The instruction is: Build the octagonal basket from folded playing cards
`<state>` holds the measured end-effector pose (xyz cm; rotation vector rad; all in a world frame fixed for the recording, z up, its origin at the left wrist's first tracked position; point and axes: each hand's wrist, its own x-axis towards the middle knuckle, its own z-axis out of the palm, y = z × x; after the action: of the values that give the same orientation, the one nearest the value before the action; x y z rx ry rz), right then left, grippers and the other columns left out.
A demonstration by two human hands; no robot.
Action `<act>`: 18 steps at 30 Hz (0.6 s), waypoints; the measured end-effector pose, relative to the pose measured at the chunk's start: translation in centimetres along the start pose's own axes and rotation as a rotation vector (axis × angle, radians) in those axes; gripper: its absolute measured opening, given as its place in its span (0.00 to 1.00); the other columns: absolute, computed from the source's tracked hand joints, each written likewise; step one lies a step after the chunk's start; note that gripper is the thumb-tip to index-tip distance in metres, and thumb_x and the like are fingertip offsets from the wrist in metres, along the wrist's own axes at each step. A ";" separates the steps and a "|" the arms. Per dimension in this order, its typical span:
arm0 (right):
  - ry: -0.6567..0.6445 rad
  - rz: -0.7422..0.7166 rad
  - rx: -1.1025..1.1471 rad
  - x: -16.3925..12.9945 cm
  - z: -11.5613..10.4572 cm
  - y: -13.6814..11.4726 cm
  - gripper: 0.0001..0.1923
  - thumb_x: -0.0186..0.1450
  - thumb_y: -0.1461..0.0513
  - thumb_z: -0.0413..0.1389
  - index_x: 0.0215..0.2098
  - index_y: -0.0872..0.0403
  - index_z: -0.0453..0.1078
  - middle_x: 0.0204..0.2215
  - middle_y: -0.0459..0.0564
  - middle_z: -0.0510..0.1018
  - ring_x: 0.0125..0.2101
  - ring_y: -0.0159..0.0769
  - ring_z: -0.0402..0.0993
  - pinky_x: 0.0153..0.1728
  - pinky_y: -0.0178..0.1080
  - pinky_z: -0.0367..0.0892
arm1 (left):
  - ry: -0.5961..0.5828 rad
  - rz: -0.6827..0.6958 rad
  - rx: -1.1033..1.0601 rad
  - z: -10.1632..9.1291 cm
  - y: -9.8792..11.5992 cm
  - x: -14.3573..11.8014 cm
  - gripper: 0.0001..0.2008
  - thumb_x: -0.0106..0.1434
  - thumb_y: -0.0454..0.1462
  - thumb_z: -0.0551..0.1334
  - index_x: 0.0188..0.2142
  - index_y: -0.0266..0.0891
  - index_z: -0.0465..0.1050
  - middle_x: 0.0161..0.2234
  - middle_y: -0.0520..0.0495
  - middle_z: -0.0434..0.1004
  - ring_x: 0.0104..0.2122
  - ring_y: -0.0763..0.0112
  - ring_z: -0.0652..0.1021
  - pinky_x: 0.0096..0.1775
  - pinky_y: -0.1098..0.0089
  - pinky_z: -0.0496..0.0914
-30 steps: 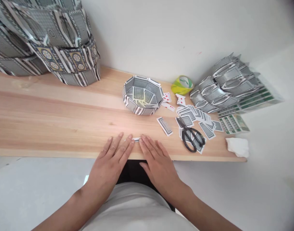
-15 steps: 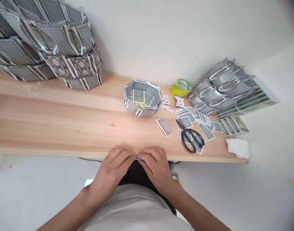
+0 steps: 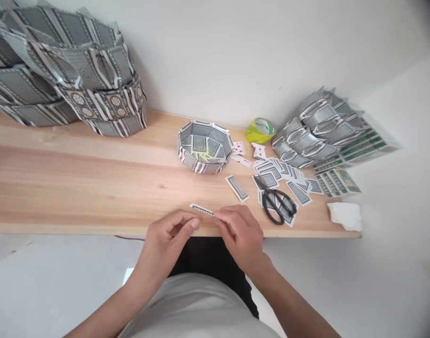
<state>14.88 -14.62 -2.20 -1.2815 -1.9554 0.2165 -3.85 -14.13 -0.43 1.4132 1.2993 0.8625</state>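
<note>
My right hand [image 3: 238,230] pinches one end of a narrow folded playing card [image 3: 201,209] between thumb and fingertips. The card's patterned grey back shows, and its other end points left over the table. Just below that free end is my left hand [image 3: 172,234], fingers curled and thumb tip close against the index finger, with nothing visible in it. Both hands are at the front edge of the wooden table [image 3: 95,188]. A single folded card [image 3: 237,188] lies a little beyond my right hand.
A round basket of folded cards [image 3: 204,166] stands mid-table. To its right are yellow tape [image 3: 260,131], loose cards [image 3: 299,192], black-handled scissors [image 3: 278,206] and white tissue [image 3: 344,216]. Large card-made baskets [image 3: 109,108] stand back left; a stacked card piece [image 3: 313,129] leans at right.
My hands have moved apart. The folded card, mostly hidden between them before, now shows in my right hand, while my left hand has come off it.
</note>
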 end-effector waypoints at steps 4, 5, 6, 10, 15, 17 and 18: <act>-0.044 -0.133 -0.054 0.1 0.3 0.2 0.09 0.67 0.67 0.53 0.38 0.50 0.75 0.32 0.48 0.80 0.33 0.33 0.73 0.36 0.38 0.65 | -0.162 -0.202 -0.332 0.3 0.1 0.7 0.12 0.61 0.44 0.62 0.32 0.36 0.77 0.26 0.50 0.75 0.26 0.74 0.72 0.29 0.74 0.68; -0.053 -0.160 -0.059 0.2 0.3 0.2 0.09 0.67 0.67 0.53 0.38 0.50 0.75 0.32 0.48 0.80 0.32 0.32 0.73 0.36 0.38 0.65 | -0.194 -0.245 -0.401 0.3 0.0 0.9 0.13 0.61 0.44 0.63 0.31 0.35 0.77 0.26 0.49 0.75 0.25 0.74 0.72 0.27 0.75 0.68; -0.059 -0.185 -0.058 0.2 0.2 0.3 0.10 0.67 0.68 0.52 0.38 0.50 0.75 0.32 0.47 0.80 0.32 0.32 0.73 0.35 0.38 0.64 | -0.219 -0.285 -0.465 0.4 0.0 1.1 0.14 0.60 0.45 0.63 0.30 0.34 0.77 0.26 0.48 0.75 0.25 0.74 0.73 0.26 0.75 0.68; -0.077 -0.254 -0.027 0.2 0.0 0.6 0.12 0.67 0.68 0.52 0.41 0.49 0.74 0.32 0.46 0.80 0.32 0.30 0.73 0.35 0.37 0.63 | -0.272 -0.418 -0.648 0.4 -0.2 1.5 0.15 0.59 0.46 0.65 0.28 0.33 0.75 0.28 0.47 0.75 0.25 0.75 0.74 0.23 0.76 0.69; -0.111 -0.204 0.049 0.0 0.3 0.5 0.11 0.67 0.68 0.53 0.42 0.49 0.74 0.34 0.45 0.80 0.32 0.30 0.74 0.37 0.38 0.63 | -0.252 -0.427 -0.713 0.5 -0.5 1.4 0.14 0.58 0.44 0.66 0.28 0.33 0.73 0.26 0.49 0.74 0.23 0.76 0.73 0.23 0.76 0.70; -0.138 -0.058 0.136 0.1 0.4 0.1 0.09 0.67 0.66 0.53 0.39 0.49 0.74 0.33 0.45 0.81 0.33 0.31 0.74 0.38 0.39 0.64 | -0.212 -0.402 -0.691 0.7 -0.6 1.3 0.15 0.58 0.44 0.66 0.27 0.33 0.72 0.25 0.50 0.74 0.22 0.77 0.73 0.23 0.76 0.70; -0.162 0.049 0.189 0.2 0.4 -0.1 0.08 0.66 0.65 0.54 0.37 0.49 0.75 0.32 0.45 0.80 0.33 0.32 0.74 0.39 0.39 0.65 | -0.195 -0.387 -0.668 0.8 -0.6 1.2 0.15 0.59 0.44 0.65 0.27 0.33 0.72 0.25 0.50 0.74 0.22 0.77 0.73 0.24 0.76 0.71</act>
<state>14.52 -14.47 -2.29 -1.2199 -1.9860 0.5323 -3.07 -13.15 -1.34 0.6717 0.9596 0.7685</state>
